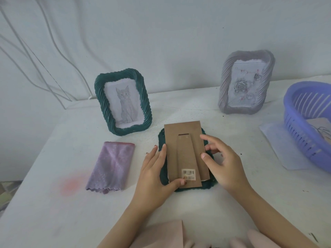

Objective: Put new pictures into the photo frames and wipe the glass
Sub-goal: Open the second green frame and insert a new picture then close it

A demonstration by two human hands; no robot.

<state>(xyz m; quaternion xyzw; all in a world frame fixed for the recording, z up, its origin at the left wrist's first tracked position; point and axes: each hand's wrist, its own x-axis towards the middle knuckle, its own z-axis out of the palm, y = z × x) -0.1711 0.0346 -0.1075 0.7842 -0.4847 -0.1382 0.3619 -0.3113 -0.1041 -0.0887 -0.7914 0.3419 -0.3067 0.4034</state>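
A dark green photo frame (pixel 208 185) lies face down at the table's middle. Its brown cardboard backing board (pixel 184 131), with a fold-out stand and a barcode sticker, lies on top, slightly askew. My left hand (pixel 152 172) rests along the board's left edge with straight fingers, and its thumb presses the lower edge by the sticker. My right hand (pixel 225 165) pinches the board's right edge with curled fingers. A folded purple cloth (pixel 112 165) lies to the left.
A second green frame (pixel 102 97) with a cat picture stands at the back left. A grey frame (pixel 225 81) with a rose picture stands at the back right. A blue basket (pixel 290 111) holding papers sits on a sheet (pixel 279 140) at the right edge.
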